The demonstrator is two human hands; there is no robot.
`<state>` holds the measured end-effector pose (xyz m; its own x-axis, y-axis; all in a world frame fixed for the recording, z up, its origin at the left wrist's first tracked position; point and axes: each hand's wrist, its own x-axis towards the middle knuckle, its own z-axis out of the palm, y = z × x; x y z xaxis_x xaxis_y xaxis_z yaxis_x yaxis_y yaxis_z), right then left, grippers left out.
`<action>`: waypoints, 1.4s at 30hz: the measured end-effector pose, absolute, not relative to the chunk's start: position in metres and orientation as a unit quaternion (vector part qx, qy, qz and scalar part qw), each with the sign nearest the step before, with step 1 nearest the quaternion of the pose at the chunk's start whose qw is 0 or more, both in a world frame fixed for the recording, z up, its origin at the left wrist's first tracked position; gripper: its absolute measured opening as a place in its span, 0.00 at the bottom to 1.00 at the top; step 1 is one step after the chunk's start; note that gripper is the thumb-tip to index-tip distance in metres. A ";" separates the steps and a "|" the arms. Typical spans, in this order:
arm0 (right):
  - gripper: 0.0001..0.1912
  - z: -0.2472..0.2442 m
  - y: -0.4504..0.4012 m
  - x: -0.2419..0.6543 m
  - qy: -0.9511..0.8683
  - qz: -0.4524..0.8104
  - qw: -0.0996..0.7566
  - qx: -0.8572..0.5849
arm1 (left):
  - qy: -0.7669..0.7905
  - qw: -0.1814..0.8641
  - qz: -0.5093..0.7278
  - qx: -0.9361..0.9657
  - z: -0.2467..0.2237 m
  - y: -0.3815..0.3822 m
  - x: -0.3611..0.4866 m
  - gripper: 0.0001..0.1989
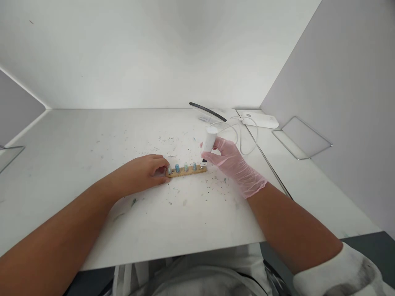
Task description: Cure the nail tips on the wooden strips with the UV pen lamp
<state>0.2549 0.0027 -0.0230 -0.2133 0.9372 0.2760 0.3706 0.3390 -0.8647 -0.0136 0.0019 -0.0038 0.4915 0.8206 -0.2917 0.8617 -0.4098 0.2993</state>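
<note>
A narrow wooden strip (187, 172) lies on the white table, bearing several small upright pieces that look like false nails, among them a blue one (177, 168) and paler, glittery ones. My bare left hand (148, 172) grips the strip's left end between thumb and fingers. In a pink glove, my right hand (226, 158) is wrapped round a white handheld device (210, 139), held tilted. Its dark lower end points down at the strip's right end; whether they touch, I cannot tell.
Behind my right hand lies a dark curved strip (208, 111). A white cable (256, 137) loops from a white oblong box (261, 119) at the back right. Wire frames stand at both sides, one (302, 137) at right. Dark specks dot the tabletop (182, 222).
</note>
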 end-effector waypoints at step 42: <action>0.09 -0.021 0.003 0.252 -0.699 0.361 0.419 -0.452 | 0.483 0.209 0.004 0.850 -0.011 0.000 -0.001 0.12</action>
